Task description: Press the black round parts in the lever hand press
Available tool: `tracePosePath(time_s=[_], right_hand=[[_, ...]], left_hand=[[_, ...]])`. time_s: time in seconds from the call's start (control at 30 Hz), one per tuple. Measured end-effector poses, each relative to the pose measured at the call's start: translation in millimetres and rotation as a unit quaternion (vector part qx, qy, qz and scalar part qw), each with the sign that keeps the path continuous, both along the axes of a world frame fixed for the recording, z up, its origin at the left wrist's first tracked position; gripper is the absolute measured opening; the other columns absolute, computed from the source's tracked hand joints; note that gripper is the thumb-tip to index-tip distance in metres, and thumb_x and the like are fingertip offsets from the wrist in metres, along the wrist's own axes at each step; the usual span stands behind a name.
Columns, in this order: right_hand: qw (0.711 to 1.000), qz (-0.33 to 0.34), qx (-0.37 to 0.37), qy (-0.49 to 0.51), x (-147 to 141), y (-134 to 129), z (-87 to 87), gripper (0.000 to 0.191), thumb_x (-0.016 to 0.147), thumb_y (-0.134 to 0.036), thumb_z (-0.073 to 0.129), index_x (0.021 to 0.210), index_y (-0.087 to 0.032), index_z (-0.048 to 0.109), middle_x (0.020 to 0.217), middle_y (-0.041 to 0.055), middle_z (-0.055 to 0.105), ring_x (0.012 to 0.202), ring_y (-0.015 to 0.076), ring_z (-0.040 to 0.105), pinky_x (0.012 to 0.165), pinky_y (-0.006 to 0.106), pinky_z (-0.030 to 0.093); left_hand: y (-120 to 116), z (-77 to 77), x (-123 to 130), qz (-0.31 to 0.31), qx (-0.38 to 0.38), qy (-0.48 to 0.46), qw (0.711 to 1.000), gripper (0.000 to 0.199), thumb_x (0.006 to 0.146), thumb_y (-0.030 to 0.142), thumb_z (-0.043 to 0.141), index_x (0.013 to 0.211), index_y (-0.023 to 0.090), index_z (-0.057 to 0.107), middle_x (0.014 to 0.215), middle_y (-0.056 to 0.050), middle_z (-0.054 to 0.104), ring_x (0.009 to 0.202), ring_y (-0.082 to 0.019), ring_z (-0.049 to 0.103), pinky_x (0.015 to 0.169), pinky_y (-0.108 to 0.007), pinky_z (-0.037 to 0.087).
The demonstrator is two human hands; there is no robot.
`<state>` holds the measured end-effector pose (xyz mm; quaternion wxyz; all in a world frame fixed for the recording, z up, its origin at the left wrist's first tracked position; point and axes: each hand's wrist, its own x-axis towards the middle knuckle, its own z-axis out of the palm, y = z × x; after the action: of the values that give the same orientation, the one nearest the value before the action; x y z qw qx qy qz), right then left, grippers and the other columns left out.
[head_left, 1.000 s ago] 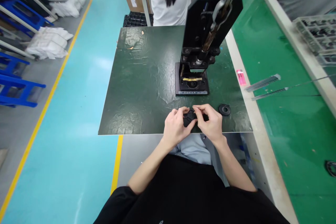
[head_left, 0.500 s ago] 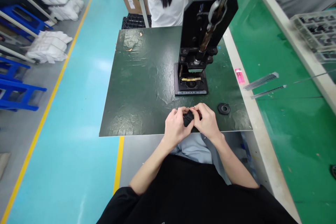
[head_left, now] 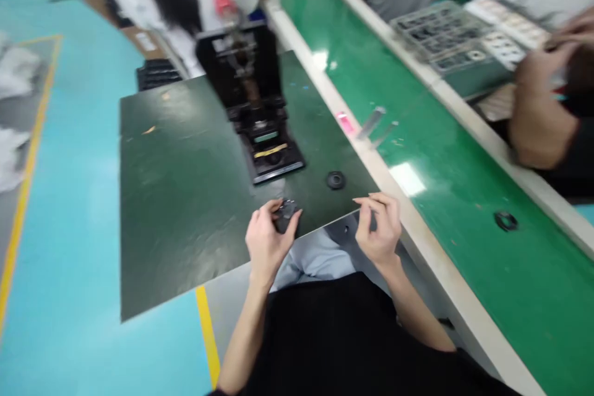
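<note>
Between the thumb and fingers of my left hand (head_left: 269, 236) is a small black part (head_left: 286, 210), held over the front edge of the dark green table (head_left: 185, 198). My right hand (head_left: 379, 228) is raised at the table's right corner, its fingers apart and nothing visible in them. A black round part (head_left: 336, 180) lies on the table between and beyond my hands. Behind my left hand stands a black hand press (head_left: 264, 130) with a red-tipped lever and a yellow strip at its base.
On the right runs a green conveyor (head_left: 431, 198) with a black ring (head_left: 505, 221) on it. Metal strips (head_left: 371, 124) and a pink item (head_left: 344, 122) lie on its pale rail. Other people are behind the press and at the right.
My right hand has come away from the black part and moved right; my left hand still holds the part. The view has turned to the right.
</note>
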<state>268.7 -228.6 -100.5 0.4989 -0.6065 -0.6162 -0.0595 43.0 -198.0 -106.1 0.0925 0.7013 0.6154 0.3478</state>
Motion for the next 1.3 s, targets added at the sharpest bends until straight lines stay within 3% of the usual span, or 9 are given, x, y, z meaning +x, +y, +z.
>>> tracePosePath(time_s=[0.17,0.3,0.47,0.63,0.7,0.8,0.97,1.1,1.3], right_hand=[[0.995,-0.089,-0.011,0.034,33.2,-31.7,14.8,0.03,0.103,-0.012,0.044,0.122,-0.023,0.064,0.109,0.0101,0.073,0.109,0.0232,0.071,0.096,0.043,0.058],[0.978,-0.192,-0.034,0.072,67.5,-67.9,21.6,0.027,0.104,-0.019,0.042,0.118,-0.022,0.065,0.091,0.0047,0.072,0.091,0.0195,0.073,0.084,0.035,0.058],[0.943,-0.301,-0.089,0.113,106.6,-102.2,17.6,0.027,0.097,-0.024,0.044,0.09,-0.02,0.069,0.062,-0.0026,0.054,0.05,0.0124,0.045,0.053,0.027,0.036],[0.878,-0.394,-0.148,0.228,154.6,-111.1,18.9,0.027,0.089,-0.031,0.056,0.103,-0.014,0.07,0.051,-0.0094,0.031,0.046,0.0118,0.031,0.051,0.028,0.029],[0.868,-0.376,-0.164,0.279,151.9,-106.3,22.5,0.035,0.093,-0.037,0.053,0.112,-0.012,0.069,0.051,-0.0091,0.032,0.044,0.0118,0.029,0.048,0.028,0.026],[0.912,-0.287,-0.181,0.231,106.5,-86.8,23.0,0.039,0.102,-0.042,0.047,0.118,-0.016,0.07,0.06,-0.0026,0.05,0.049,0.0142,0.042,0.049,0.029,0.033],[0.978,-0.027,-0.191,0.074,12.9,-46.9,7.0,0.034,0.109,-0.025,0.035,0.12,-0.02,0.067,0.105,0.0096,0.075,0.093,0.0214,0.071,0.083,0.035,0.057],[0.991,0.04,-0.112,-0.068,5.7,-16.0,-0.8,0.031,0.106,-0.014,0.039,0.124,-0.015,0.063,0.099,0.0124,0.075,0.086,0.0231,0.069,0.08,0.036,0.055],[0.986,0.121,-0.034,-0.106,1.1,27.2,-2.3,0.029,0.104,-0.009,0.041,0.123,-0.013,0.063,0.086,0.0091,0.072,0.069,0.0194,0.062,0.068,0.034,0.049]], left_hand=[[12.2,1.0,-13.2,0.027,-0.011,0.036,0.999,0.05,0.087,0.057,0.074,0.119,0.02,0.063,0.101,-0.006,0.074,0.082,-0.021,0.069,0.075,-0.033,0.055],[18.7,9.4,-13.7,0.04,-0.045,0.053,0.997,0.057,0.087,0.063,0.072,0.124,0.02,0.064,0.099,-0.008,0.073,0.088,-0.027,0.071,0.076,-0.037,0.056],[19.8,19.8,-10.4,0.064,-0.096,0.051,0.992,0.064,0.084,0.071,0.068,0.124,0.02,0.066,0.096,-0.01,0.072,0.095,-0.034,0.073,0.08,-0.044,0.057],[22.4,15.3,-13.4,0.063,-0.071,0.064,0.993,0.064,0.084,0.072,0.067,0.12,0.02,0.067,0.091,-0.008,0.071,0.089,-0.031,0.072,0.076,-0.041,0.058],[22.9,11.9,-14.2,0.06,-0.062,0.066,0.994,0.063,0.083,0.072,0.067,0.12,0.02,0.067,0.089,-0.008,0.071,0.088,-0.031,0.072,0.076,-0.04,0.058],[21.7,9.4,-14.5,0.048,-0.046,0.048,0.997,0.062,0.083,0.069,0.07,0.12,0.02,0.066,0.094,-0.007,0.073,0.087,-0.028,0.073,0.076,-0.037,0.057],[20.0,20.8,-12.4,0.068,-0.001,-0.002,0.998,0.053,0.083,0.06,0.074,0.114,0.018,0.065,0.094,-0.005,0.073,0.074,-0.018,0.069,0.068,-0.029,0.054],[39.1,36.2,-4.8,0.107,0.054,0.0,0.993,0.049,0.084,0.058,0.074,0.111,0.018,0.064,0.098,-0.007,0.073,0.084,-0.02,0.07,0.078,-0.032,0.055],[92.9,42.8,16.7,0.177,0.044,0.033,0.983,0.044,0.089,0.055,0.075,0.111,0.02,0.061,0.106,-0.009,0.076,0.098,-0.025,0.069,0.084,-0.034,0.054]])
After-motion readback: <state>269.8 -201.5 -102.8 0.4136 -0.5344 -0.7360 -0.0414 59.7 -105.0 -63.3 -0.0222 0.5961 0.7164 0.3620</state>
